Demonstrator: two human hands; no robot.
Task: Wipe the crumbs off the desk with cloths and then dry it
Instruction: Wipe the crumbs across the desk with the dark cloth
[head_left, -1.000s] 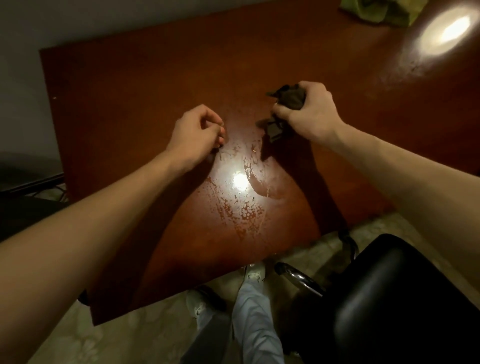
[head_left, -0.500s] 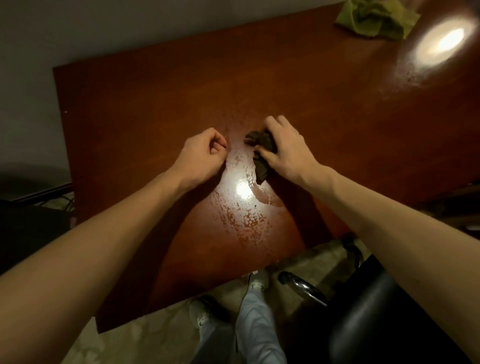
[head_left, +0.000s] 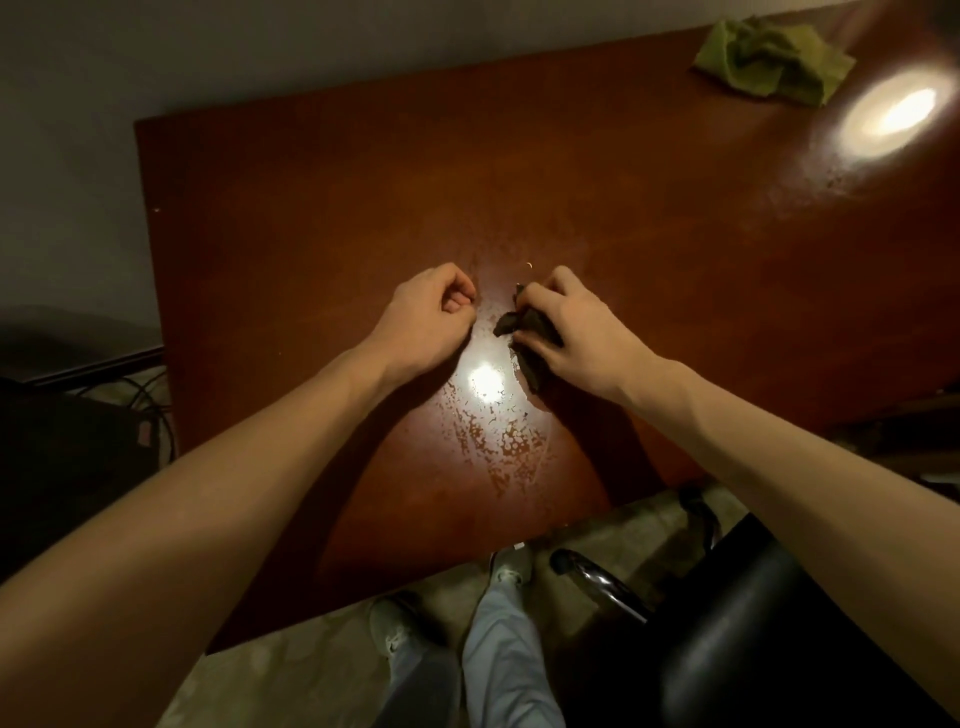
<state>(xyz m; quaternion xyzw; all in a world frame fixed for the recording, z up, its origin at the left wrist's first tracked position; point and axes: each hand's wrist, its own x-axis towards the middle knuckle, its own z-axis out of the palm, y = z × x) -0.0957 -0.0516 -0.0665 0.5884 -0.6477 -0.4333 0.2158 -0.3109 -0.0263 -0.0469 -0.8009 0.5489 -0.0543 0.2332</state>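
From the head camera, the desk (head_left: 311, 234) fills the view. The right hand (head_left: 582, 332) sits near its middle, fingers and thumb bunched round a dark cloth (head_left: 524, 332) and pressing it flat against the wood, which looks like a grip suited to scrubbing. At nine o'clock of it, just beside, the left hand (head_left: 431, 322) is curled into a fist on the surface with nothing showing inside (probably bracing). A streaky wet patch (head_left: 498, 436) spreads toward six o'clock, so I judge wiping is under way. A green cloth (head_left: 769, 62) lies crumpled at one o'clock, well apart, likely kept dry for later.
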